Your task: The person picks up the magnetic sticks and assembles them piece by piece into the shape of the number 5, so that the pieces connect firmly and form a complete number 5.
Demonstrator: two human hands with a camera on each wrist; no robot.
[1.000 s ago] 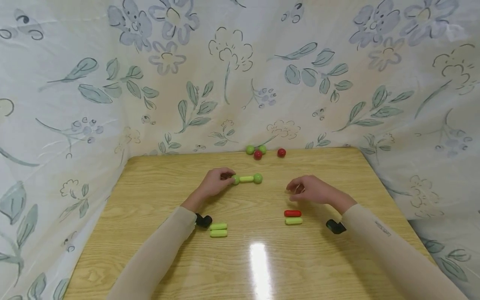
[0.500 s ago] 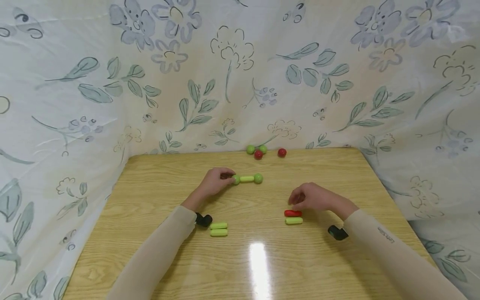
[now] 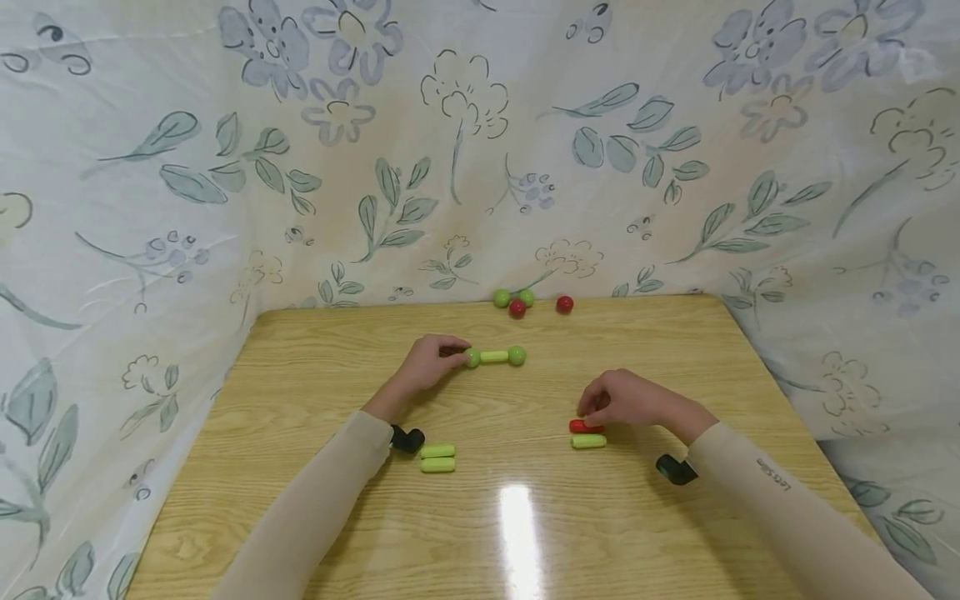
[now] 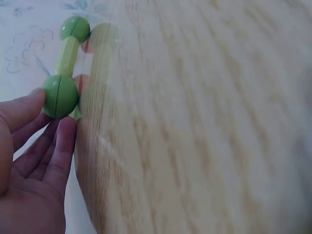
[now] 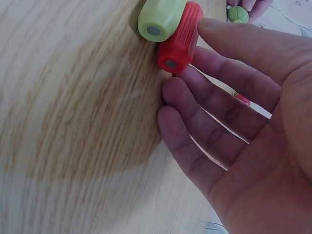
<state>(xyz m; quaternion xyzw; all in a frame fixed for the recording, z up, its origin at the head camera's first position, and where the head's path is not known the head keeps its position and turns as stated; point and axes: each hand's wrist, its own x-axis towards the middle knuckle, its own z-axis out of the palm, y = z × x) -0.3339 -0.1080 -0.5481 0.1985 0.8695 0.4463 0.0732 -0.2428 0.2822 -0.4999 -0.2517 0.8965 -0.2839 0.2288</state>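
Observation:
My left hand (image 3: 433, 362) pinches the near green ball (image 4: 60, 96) between thumb and fingers. A yellow-green rod (image 3: 493, 357) joins that ball to a second green ball (image 3: 517, 356), and the joined piece lies on the table. My right hand (image 3: 626, 398) pinches a red magnetic rod (image 5: 179, 41), thumb on one side and fingers on the other. Side by side with it on the table lies a yellow-green rod (image 5: 162, 19) with a grey magnet in its end face. The right hand partly covers the red rod in the head view.
Two yellow-green rods (image 3: 438, 458) lie near the left forearm. At the table's back edge are two green balls (image 3: 501, 298), a red ball (image 3: 517, 308) in front of them, and another red ball (image 3: 565, 305). A floral cloth (image 3: 480, 150) hangs behind the wooden table (image 3: 315, 517).
My right hand has come down toward me onto the red rod and its thumb and fingers have closed on it. The left hand stays on the green ball.

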